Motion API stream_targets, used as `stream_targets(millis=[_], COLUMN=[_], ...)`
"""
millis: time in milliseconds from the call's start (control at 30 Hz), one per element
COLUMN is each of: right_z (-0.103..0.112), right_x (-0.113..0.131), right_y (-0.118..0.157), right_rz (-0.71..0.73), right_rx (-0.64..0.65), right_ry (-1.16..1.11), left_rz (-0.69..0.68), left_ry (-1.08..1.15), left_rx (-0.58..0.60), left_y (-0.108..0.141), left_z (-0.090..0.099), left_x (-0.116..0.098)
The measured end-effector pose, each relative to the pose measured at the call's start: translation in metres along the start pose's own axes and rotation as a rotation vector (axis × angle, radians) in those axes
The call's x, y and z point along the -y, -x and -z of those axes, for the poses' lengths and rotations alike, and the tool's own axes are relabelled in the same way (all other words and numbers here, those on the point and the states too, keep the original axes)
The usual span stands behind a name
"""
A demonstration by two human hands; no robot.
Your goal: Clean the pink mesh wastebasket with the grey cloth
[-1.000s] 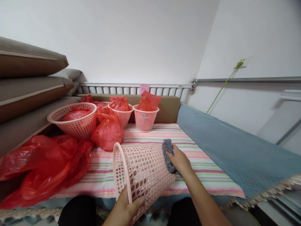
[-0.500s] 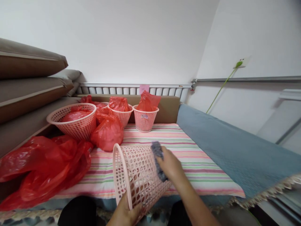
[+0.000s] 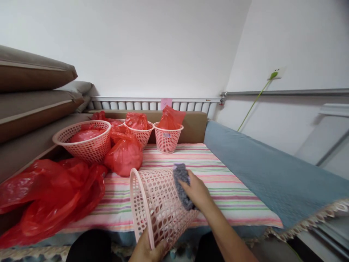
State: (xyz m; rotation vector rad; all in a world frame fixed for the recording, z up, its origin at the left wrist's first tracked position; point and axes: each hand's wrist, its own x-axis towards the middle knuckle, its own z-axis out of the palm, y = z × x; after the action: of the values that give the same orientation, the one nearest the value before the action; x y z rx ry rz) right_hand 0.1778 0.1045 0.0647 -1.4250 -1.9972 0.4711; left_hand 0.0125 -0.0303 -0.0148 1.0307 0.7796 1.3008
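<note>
A pink perforated plastic basket (image 3: 160,198) lies tilted on its side in front of me, its mouth facing left. At the bottom, my left hand (image 3: 149,245) grips its rim, thumb on the outside and the fingers partly hidden inside. My right hand (image 3: 197,191) holds a grey fuzzy cloth (image 3: 182,187) pressed against the basket's outer wall near its base. Beneath lies a striped cloth (image 3: 226,196) in pink, white and green.
Upright pink baskets with red plastic bags, one basket (image 3: 167,140) bearing a label, stand at the back. A tied red bag (image 3: 124,156) and loose red bags (image 3: 57,196) lie left. Stacked cushions (image 3: 35,76) rise at far left; a blue-covered armrest (image 3: 261,163) borders the right.
The grey cloth in my right hand has shifted slightly left along the basket's wall. My left hand keeps its grip on the rim.
</note>
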Motion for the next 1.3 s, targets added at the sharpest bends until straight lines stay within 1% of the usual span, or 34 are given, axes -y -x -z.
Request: stream_targets(millis=[33,100,167,233,333,400,467,533,600,667,767,833,900,933,1000,1033,1100,1167,1233,1300], right_z=[0.005,0.014,0.019,0.021,0.019,0.017,0.014,0.011,0.007,0.0,-0.01,-0.016,-0.02,-0.021,-0.02,-0.019,-0.013,-0.004,0.007,0.016], right_x=[-0.02,-0.056,-0.082,-0.095,-0.094,-0.084,-0.07,-0.05,-0.023,0.009,0.058,0.082,0.093,0.093,0.083,0.073,0.045,0.012,-0.022,-0.05], right_y=[-0.005,-0.01,-0.009,-0.005,-0.001,-0.001,-0.002,-0.001,0.002,0.01,0.029,0.041,0.05,0.051,0.047,0.042,0.027,0.008,-0.009,-0.021], right_rz=[-0.086,-0.192,-0.295,-0.348,-0.331,-0.304,-0.273,-0.227,-0.158,-0.055,0.112,0.204,0.261,0.271,0.264,0.252,0.19,0.067,-0.113,-0.262], right_rx=[-0.007,-0.053,-0.061,-0.058,-0.074,-0.081,-0.086,-0.093,-0.086,-0.059,0.013,0.06,0.089,0.095,0.092,0.08,0.03,-0.024,-0.047,-0.06], right_ry=[0.037,0.133,0.21,0.243,0.248,0.242,0.231,0.223,0.211,0.173,0.072,0.007,-0.052,-0.085,-0.146,-0.158,-0.111,0.005,0.096,0.171], left_rz=[-0.003,-0.004,-0.007,0.003,0.023,0.022,0.025,0.03,0.031,0.039,0.047,0.063,0.087,0.094,0.086,0.073,0.05,0.042,0.031,0.007], left_ry=[0.008,0.009,-0.021,-0.046,-0.021,-0.02,-0.061,-0.128,-0.181,-0.211,-0.192,-0.165,-0.148,-0.141,-0.129,-0.128,-0.136,-0.142,-0.146,-0.159], left_rx=[0.025,0.058,0.059,0.063,0.059,0.011,-0.03,-0.028,-0.007,0.013,-0.008,-0.028,-0.034,-0.031,-0.03,-0.03,-0.011,0.041,0.101,0.13], left_y=[0.0,-0.001,-0.001,-0.002,-0.005,-0.007,-0.008,-0.008,-0.007,-0.006,-0.005,-0.005,-0.005,-0.004,-0.004,-0.003,-0.002,-0.001,0.001,0.002], left_z=[0.0,0.001,0.002,0.004,0.005,0.005,0.005,0.006,0.006,0.005,0.003,0.002,0.001,0.001,0.0,-0.001,-0.001,0.0,0.003,0.007], left_x=[0.0,0.001,0.0,-0.003,-0.013,-0.021,-0.025,-0.026,-0.024,-0.02,-0.013,-0.009,-0.006,-0.005,-0.005,-0.005,-0.008,-0.009,-0.007,-0.001])
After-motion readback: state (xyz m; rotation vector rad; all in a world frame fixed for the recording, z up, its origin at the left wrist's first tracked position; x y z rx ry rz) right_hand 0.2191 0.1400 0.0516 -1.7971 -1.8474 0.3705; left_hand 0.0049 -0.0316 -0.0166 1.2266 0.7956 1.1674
